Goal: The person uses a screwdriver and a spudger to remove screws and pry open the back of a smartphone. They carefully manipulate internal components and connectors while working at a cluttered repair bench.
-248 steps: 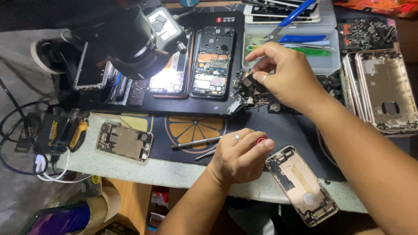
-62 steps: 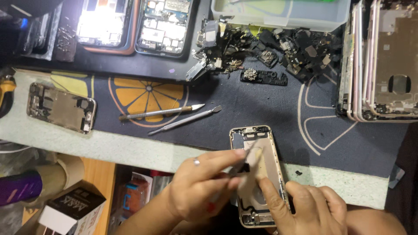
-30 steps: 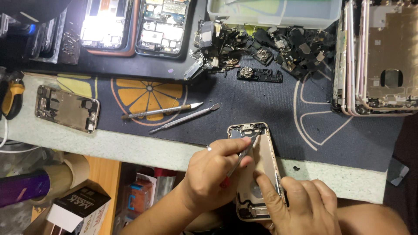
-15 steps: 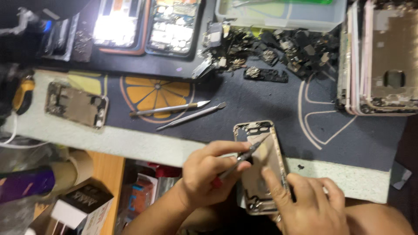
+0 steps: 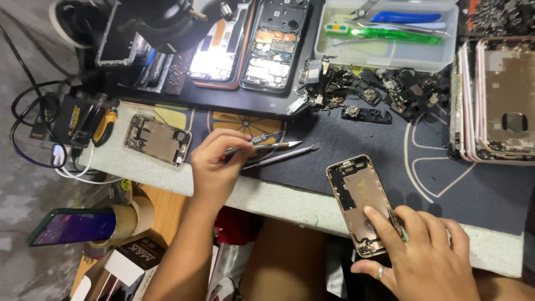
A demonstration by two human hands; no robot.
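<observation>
Two bare hands work over a cluttered table covered partly by a dark mat with an orange-slice print. The left hand reaches out over the mat's near edge, its fingers closed around the handle of a thin metal tool whose tip points right; a second slim tool lies just beside it on the mat. The right hand rests at the table's near edge, fingers spread and pressing down on a gold phone housing that lies open-side up, tilted, partly on the mat and partly over the pale table edge. Another stripped housing lies to the left of the left hand. Behind the tools sits a heap of small dark phone parts, and beyond it a clear tray holding blue and green tools. Two opened phones lie side by side under a bright light, and a stack of pinkish back shells stands at the right.
</observation>
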